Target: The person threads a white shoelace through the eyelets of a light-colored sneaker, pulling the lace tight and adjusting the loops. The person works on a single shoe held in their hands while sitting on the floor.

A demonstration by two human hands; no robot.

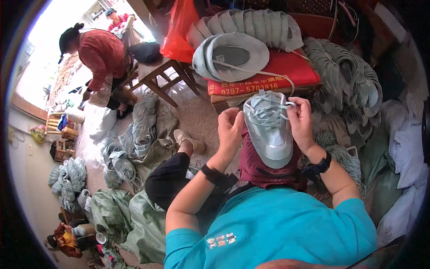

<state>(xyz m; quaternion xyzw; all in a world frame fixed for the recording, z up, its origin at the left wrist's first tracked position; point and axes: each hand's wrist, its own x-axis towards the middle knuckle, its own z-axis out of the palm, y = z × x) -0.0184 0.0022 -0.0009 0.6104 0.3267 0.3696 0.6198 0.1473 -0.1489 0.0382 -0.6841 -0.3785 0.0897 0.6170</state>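
Observation:
A pale grey lace-up shoe (274,148) rests on a dark red cloth (251,163) over my lap, its toe pointing toward me. Light laces criss-cross its upper and bunch loosely near the tongue. Beside the shoe's right edge, my right hand (301,122) pinches a loop of shoelace (286,106) between thumb and fingers. At the opposite edge, my left hand (230,131) has its thumb and fingers drawn together; whether a lace end lies between them cannot be made out. Both wrists wear dark bands.
Ahead stands a low table with a red cover (268,74), bearing nested grey shoe uppers (230,56). More bundled uppers (345,80) hang at the right. A wooden stool (168,74) stands left of the table. Green sacks (145,226) lie lower left; another person (105,58) bends over nearby.

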